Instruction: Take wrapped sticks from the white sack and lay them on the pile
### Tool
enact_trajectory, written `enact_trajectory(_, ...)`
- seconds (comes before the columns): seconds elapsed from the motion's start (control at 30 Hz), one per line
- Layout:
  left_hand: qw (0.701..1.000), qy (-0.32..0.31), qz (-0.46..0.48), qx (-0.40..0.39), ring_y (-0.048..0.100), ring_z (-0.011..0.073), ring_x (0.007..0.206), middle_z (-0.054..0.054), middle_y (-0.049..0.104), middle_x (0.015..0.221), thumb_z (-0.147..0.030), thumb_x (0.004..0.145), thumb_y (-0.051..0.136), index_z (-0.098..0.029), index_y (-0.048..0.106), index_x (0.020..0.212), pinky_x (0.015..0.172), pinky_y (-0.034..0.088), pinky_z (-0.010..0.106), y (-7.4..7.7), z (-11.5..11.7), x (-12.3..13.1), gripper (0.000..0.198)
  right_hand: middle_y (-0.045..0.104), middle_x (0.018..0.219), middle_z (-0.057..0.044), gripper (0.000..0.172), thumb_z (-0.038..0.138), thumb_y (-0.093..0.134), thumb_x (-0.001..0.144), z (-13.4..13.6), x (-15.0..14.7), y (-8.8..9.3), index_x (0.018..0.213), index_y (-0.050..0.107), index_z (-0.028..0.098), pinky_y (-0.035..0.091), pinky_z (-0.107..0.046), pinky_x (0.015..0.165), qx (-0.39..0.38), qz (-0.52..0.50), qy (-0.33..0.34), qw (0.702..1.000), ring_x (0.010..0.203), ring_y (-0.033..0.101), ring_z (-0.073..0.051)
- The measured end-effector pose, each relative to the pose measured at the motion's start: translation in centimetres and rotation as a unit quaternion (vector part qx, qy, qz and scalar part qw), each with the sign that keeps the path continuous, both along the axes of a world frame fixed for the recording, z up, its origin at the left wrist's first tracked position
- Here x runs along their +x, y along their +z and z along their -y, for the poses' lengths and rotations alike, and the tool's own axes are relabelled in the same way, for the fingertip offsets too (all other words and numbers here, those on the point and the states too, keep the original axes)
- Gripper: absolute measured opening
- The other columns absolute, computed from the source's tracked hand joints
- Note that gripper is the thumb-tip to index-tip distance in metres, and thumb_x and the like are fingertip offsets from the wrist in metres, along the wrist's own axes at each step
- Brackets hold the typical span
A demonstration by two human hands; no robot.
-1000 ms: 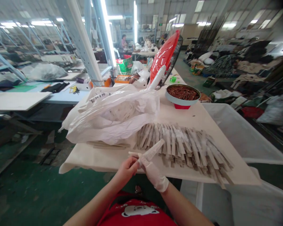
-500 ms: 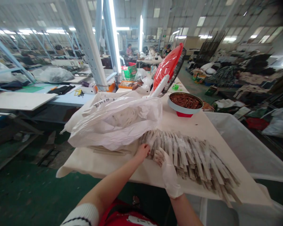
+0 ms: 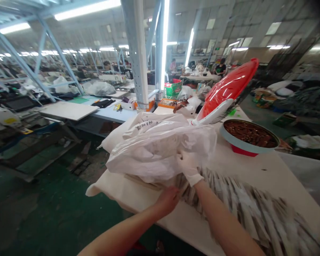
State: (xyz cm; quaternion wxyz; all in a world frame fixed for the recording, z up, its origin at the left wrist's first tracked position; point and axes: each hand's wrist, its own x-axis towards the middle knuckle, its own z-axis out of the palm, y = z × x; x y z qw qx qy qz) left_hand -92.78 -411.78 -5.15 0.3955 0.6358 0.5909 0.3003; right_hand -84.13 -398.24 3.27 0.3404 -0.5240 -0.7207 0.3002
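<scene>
Gloved in white, the right hand [image 3: 188, 166] presses against the lower edge of the white plastic bag [image 3: 154, 149], fingers curled into the plastic. Motion blur hides whether they pinch a fold or only push at it. Just below it and nearer the body, the bare left hand [image 3: 168, 200] lies at the table's near edge. Its fingers bend down onto the end of the row of strips where the bag overhangs them, and I cannot tell whether it grips one.

Everything rests on the table [image 3: 256, 167], which is covered in a cream cloth. The bag is the biggest thing on it, crumpled and bulging across the left half, with black writing on its upper fold. The strips [image 3: 237, 202] are narrow and pale grey-white. They overlap in a long fanned row that runs from under the bag's edge out to the right, towards the near right corner, smeared by blur.

Behind the bag a red-covered fan [image 3: 230, 85] tilts on a white stand. To the right of the bag, apart from the strips, stands a round tin [image 3: 249, 137] with a pale blue rim and a red base, full of small brown pieces. Further back a green box [image 3: 172, 89] sits beside a steel column [image 3: 136, 53].
</scene>
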Motion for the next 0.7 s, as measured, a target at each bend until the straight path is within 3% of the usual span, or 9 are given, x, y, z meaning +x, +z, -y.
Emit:
enact_trajectory(0.07,0.999,0.01,-0.053,-0.006,0.056,0.0253,0.094,0.013,0.062,0.1,-0.021,0.078,0.043,-0.015,0.063,0.1,0.085,0.041,0.037,0.7,0.9,-2.9,0.031,0.057,0.118,-0.017,0.058,0.031,0.055,0.075,-3.7,-3.6,0.2,0.13,0.044,0.014,0.042,-0.037,0.082,0.008,0.118,-0.024,0.993,0.095,0.059,-0.027)
enact_trajectory(0.13,0.996,0.03,-0.076,-0.022,0.058,0.0231,0.092,0.012,0.063,0.101,-0.021,0.079,0.042,-0.015,0.063,0.104,0.083,0.043,0.035,1.3,1.6,-5.4,0.033,0.054,0.12,-0.019,0.068,0.032,0.06,0.071,-6.9,-6.4,0.1,0.133,0.038,0.013,0.042,-0.036,0.078,-0.01,0.168,-0.036,0.985,0.098,0.058,-0.029)
enact_trajectory(0.17,0.996,0.039,-0.077,-0.029,0.058,0.0227,0.092,0.011,0.064,0.102,-0.022,0.079,0.042,-0.015,0.063,0.105,0.083,0.043,0.034,1.5,1.9,-6.3,0.034,0.057,0.117,-0.019,0.065,0.032,0.062,0.07,-8.2,-7.4,0.0,0.129,0.043,0.012,0.043,-0.036,0.077,-0.023,0.179,-0.032,0.983,0.097,0.059,-0.029)
enact_trajectory(0.23,0.996,0.046,-0.064,-0.038,0.058,0.0224,0.094,0.01,0.065,0.102,-0.024,0.08,0.042,-0.017,0.064,0.104,0.084,0.043,0.033,1.8,2.2,-7.7,0.033,0.064,0.102,-0.018,0.042,0.029,0.06,0.071,-9.8,-8.8,-0.2,0.109,0.059,0.011,0.042,-0.036,0.073,-0.047,0.188,-0.019,0.981,0.089,0.061,-0.029)
enact_trajectory(0.3,0.997,0.051,-0.03,-0.054,0.058,0.022,0.094,0.008,0.066,0.101,-0.028,0.081,0.043,-0.019,0.065,0.103,0.084,0.043,0.032,2.1,2.4,-8.4,0.032,0.067,0.088,-0.016,0.022,0.026,0.054,0.074,-9.9,-8.9,-0.3,0.088,0.066,0.013,0.042,-0.036,0.072,-0.049,0.186,-0.015,0.981,0.083,0.062,-0.028)
enact_trajectory(0.4,0.994,0.06,0.052,-0.08,0.059,0.0209,0.091,0.007,0.068,0.098,-0.03,0.08,0.047,-0.019,0.066,0.1,0.082,0.043,0.03,2.5,1.9,-8.2,0.03,0.067,0.086,-0.01,0.02,0.029,0.048,0.079,-6.6,-7.0,-0.4,0.083,0.064,0.017,0.04,-0.033,0.071,-0.022,0.165,-0.014,0.986,0.082,0.06,-0.024)
enact_trajectory(0.5,0.973,0.088,0.188,-0.104,0.059,0.0196,0.084,0.006,0.068,0.088,-0.035,0.079,0.049,-0.015,0.066,0.094,0.077,0.043,0.029,2.8,0.7,-7.1,0.03,0.064,0.081,-0.005,0.026,0.041,0.046,0.082,-0.8,-3.3,-1.3,0.083,0.06,0.019,0.04,-0.029,0.071,-0.014,0.061,-0.012,0.998,0.077,0.058,-0.019)
enact_trajectory(0.63,0.895,0.158,0.379,-0.172,0.059,0.018,0.089,0.009,0.064,0.101,-0.047,0.077,0.055,-0.014,0.059,0.103,0.078,0.044,0.029,3.4,-1.5,-4.4,0.042,0.059,0.068,-0.002,0.032,0.052,0.052,0.077,6.5,1.3,-3.1,0.075,0.058,0.02,0.039,-0.029,0.066,-0.091,-0.091,-0.047,0.991,0.066,0.051,-0.018)
enact_trajectory(0.7,0.858,0.16,0.448,-0.196,0.059,0.0172,0.093,0.01,0.062,0.108,-0.049,0.078,0.055,-0.015,0.056,0.105,0.079,0.044,0.028,3.8,-2.4,-2.6,0.044,0.056,0.063,0.0,0.032,0.053,0.055,0.075,8.9,3.0,-3.7,0.073,0.057,0.021,0.037,-0.028,0.061,-0.132,-0.138,-0.052,0.98,0.061,0.048,-0.016)
